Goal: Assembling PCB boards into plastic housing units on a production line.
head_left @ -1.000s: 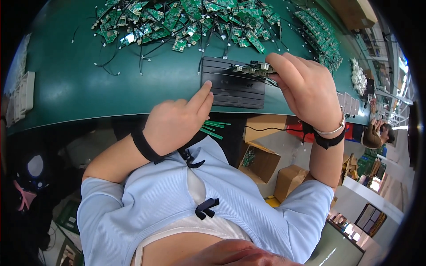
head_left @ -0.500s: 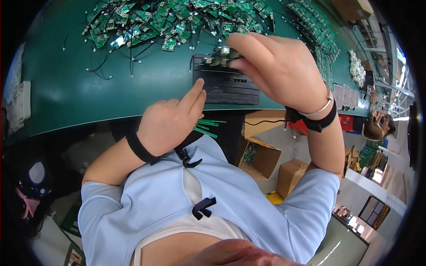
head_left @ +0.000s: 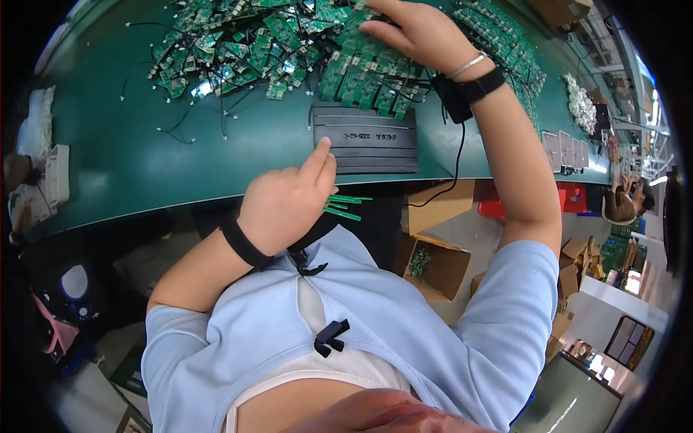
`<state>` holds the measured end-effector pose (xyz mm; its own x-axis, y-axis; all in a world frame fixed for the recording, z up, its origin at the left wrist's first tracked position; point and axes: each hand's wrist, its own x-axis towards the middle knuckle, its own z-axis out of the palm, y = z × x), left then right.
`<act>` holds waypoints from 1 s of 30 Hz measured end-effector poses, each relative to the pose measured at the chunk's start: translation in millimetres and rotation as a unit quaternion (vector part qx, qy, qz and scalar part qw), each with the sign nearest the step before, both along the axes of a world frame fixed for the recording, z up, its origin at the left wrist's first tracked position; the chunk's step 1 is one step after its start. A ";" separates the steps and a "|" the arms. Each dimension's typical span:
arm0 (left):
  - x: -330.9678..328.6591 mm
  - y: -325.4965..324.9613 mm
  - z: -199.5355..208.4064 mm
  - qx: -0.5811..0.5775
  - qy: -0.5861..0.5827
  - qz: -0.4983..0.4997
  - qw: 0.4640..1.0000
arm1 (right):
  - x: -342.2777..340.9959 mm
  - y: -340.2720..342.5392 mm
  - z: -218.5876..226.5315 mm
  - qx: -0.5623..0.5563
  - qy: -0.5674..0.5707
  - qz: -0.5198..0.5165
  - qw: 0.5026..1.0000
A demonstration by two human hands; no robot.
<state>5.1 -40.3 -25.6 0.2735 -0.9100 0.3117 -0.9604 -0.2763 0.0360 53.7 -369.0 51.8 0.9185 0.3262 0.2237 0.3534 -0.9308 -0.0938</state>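
Note:
My left hand (head_left: pixel 289 206) is at the near edge of the table, its index finger stretched onto the left side of a dark grooved block (head_left: pixel 364 155). Several thin green strips (head_left: pixel 346 206) stick out from under its curled fingers. Beyond the block, my right hand (head_left: pixel 422 36) has thumb and index finger at the far end of slanting green circuit boards (head_left: pixel 368 79), apparently gripping one. These boards lie in an overlapping row just behind the block. Its fingertips are partly hidden among the boards.
A heap of green circuit boards with black cables (head_left: pixel 238 50) covers the far table. More boards (head_left: pixel 505 50) lie in rows at the right, near white parts (head_left: pixel 580 101). An open cardboard box (head_left: pixel 437 270) stands below the table edge. Another person (head_left: pixel 622 202) is at far right.
My right hand has moved from above the block to the far side, uncovering the block and the boards behind it. My left hand stays at the block with the strips.

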 end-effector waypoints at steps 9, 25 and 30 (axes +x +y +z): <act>48.0 4.2 64.9 -0.180 0.318 -0.020 0.931 | -99.0 16.5 69.5 0.228 -0.085 -0.148 0.959; -136.2 -174.4 -8.5 0.089 0.649 -0.282 0.701 | -394.2 85.9 -39.1 0.143 -0.255 -0.486 0.824; -239.5 -224.4 -48.1 0.190 0.588 -0.332 0.713 | -482.0 113.7 -89.0 -0.005 -0.203 -0.664 0.720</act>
